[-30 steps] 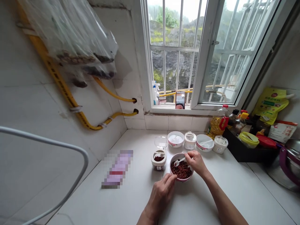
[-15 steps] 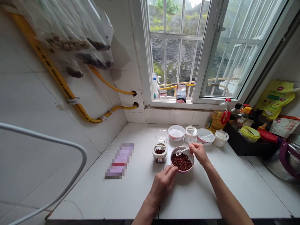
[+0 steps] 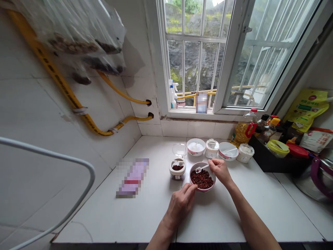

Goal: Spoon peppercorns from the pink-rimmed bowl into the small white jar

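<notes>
A bowl with a pink rim stands on the white counter, part-filled with dark red-brown peppercorn-like grains. My left hand grips its near left rim, thumb and fingers closed on the edge. Over the bowl's far side, my right hand pinches the handle of a small white spoon, whose scoop hangs above the grains; a few seem to lie in it. Just left of the bowl is an open seasoning jar holding similar grains, its clear lid tipped back.
Behind the bowl are a white bowl of white powder, a lidded jar, another bowl with a spoon and another jar. An oil bottle and a black box of condiments stand right. A blurred purple item lies left.
Almost nothing differs. My right hand and the spoon have shifted very slightly over the bowl; my left hand stays on the rim.
</notes>
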Demonstrator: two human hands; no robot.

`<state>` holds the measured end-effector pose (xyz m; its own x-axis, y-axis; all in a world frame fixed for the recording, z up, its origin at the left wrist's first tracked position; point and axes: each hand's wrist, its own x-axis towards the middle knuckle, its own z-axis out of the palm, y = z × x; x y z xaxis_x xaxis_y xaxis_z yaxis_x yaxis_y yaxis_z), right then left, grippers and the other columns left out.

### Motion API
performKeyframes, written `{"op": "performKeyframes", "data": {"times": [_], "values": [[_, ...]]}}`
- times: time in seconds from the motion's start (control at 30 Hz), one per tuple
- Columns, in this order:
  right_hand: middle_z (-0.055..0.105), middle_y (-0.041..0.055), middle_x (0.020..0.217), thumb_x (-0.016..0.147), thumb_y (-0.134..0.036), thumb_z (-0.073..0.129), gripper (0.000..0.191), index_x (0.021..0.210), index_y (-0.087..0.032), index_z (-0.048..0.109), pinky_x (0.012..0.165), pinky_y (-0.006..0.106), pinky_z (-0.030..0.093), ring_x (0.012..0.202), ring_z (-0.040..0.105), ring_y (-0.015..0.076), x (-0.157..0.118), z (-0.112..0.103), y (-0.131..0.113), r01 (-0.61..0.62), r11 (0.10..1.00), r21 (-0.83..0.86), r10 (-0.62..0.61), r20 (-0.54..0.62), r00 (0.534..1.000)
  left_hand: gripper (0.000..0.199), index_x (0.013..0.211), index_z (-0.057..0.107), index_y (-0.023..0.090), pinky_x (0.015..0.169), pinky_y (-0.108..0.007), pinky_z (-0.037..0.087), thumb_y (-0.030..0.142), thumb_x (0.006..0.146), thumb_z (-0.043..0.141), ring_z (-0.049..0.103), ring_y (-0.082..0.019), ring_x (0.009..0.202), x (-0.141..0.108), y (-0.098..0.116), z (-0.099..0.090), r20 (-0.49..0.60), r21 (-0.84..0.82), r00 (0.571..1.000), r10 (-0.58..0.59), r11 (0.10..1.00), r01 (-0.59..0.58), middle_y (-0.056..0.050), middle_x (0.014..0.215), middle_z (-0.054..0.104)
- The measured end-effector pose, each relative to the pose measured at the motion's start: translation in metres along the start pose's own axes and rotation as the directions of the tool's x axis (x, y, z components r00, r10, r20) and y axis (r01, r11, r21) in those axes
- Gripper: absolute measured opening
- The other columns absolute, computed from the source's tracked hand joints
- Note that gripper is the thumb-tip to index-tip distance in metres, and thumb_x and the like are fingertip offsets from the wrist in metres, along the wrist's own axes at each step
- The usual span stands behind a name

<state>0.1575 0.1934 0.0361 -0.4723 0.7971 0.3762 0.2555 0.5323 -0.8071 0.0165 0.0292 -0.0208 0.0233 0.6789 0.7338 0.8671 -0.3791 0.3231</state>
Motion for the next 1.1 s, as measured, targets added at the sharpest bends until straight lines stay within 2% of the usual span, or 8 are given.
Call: {"op": "performKeyframes", "data": {"times": [0.1,0.17,0.43,0.7,0.8,0.9,1.1], "values": [[0.036,-0.0029,0.042,0.084,-0.042,0.046,0.047,0.043,-0.022,0.033,0.054,0.026,0.033,0.047,0.034,0.0105,0.0002,0.0009,-0.0009,0.108,0.984,-0.143,-0.114,-0.030,0.993,0.028,0.115,0.058,0.018,0.062,-0.020,0.056,0.009,0.095,0.041,0.070,-0.015,0.075,-0.0003,-0.0007,0.0006,0.003,-0.004,1.000,0.006,1.000,-0.006,-0.007,0.091,0.069],[0.036,-0.0029,0.041,0.085,-0.040,0.044,0.047,0.043,-0.022,0.032,0.056,0.026,0.035,0.047,0.034,0.0107,0.0002,0.0009,-0.0016,0.140,0.973,-0.182,-0.147,-0.024,0.989,0.029,0.116,0.058,0.018,0.063,-0.019,0.056,0.009,0.095,0.041,0.070,-0.015,0.076,-0.0005,-0.0012,0.0010,0.008,-0.001,1.000,0.006,1.000,-0.006,-0.007,0.091,0.069],[0.037,-0.0029,0.041,0.086,-0.040,0.043,0.048,0.043,-0.021,0.033,0.054,0.027,0.033,0.046,0.032,0.0103,-0.0007,0.0015,-0.0025,0.119,0.975,-0.188,-0.123,-0.007,0.992,0.027,0.115,0.058,0.018,0.061,-0.020,0.056,0.010,0.096,0.040,0.070,-0.015,0.074,-0.0003,-0.0002,0.0007,0.001,0.019,1.000,0.004,1.000,-0.004,-0.007,0.090,0.069],[0.036,-0.0034,0.040,0.085,-0.040,0.044,0.048,0.043,-0.022,0.031,0.059,0.028,0.038,0.046,0.034,0.0109,-0.0008,0.0026,-0.0028,0.148,0.970,-0.195,-0.156,-0.024,0.988,0.027,0.115,0.058,0.018,0.061,-0.019,0.055,0.011,0.097,0.040,0.070,-0.015,0.073,-0.0011,-0.0013,0.0013,0.003,0.021,1.000,0.007,1.000,-0.007,-0.007,0.090,0.069],[0.038,-0.0029,0.041,0.086,-0.041,0.045,0.048,0.043,-0.021,0.035,0.055,0.026,0.035,0.046,0.035,0.0104,-0.0014,0.0020,-0.0026,0.114,0.983,-0.146,-0.117,-0.013,0.993,0.027,0.115,0.058,0.018,0.061,-0.020,0.055,0.011,0.096,0.040,0.070,-0.015,0.073,-0.0013,-0.0015,0.0016,0.003,0.017,1.000,0.009,1.000,-0.009,-0.007,0.090,0.069],[0.040,-0.0028,0.041,0.084,-0.043,0.047,0.047,0.044,-0.021,0.037,0.048,0.025,0.031,0.043,0.036,0.0097,-0.0018,0.0019,-0.0012,0.021,0.999,-0.037,-0.021,0.006,1.000,0.027,0.116,0.057,0.018,0.062,-0.020,0.056,0.011,0.096,0.041,0.070,-0.015,0.074,-0.0013,-0.0015,0.0016,0.003,0.017,1.000,0.011,1.000,-0.011,-0.007,0.090,0.069],[0.044,-0.0021,0.040,0.081,-0.050,0.052,0.048,0.044,-0.021,0.041,0.046,0.025,0.033,0.041,0.039,0.0102,-0.0001,0.0019,0.0034,-0.100,0.988,0.119,0.097,0.030,0.995,0.027,0.115,0.057,0.018,0.062,-0.020,0.055,0.010,0.097,0.040,0.070,-0.015,0.074,-0.0006,-0.0008,0.0013,-0.006,0.009,1.000,0.009,1.000,-0.009,-0.007,0.091,0.069]]}}
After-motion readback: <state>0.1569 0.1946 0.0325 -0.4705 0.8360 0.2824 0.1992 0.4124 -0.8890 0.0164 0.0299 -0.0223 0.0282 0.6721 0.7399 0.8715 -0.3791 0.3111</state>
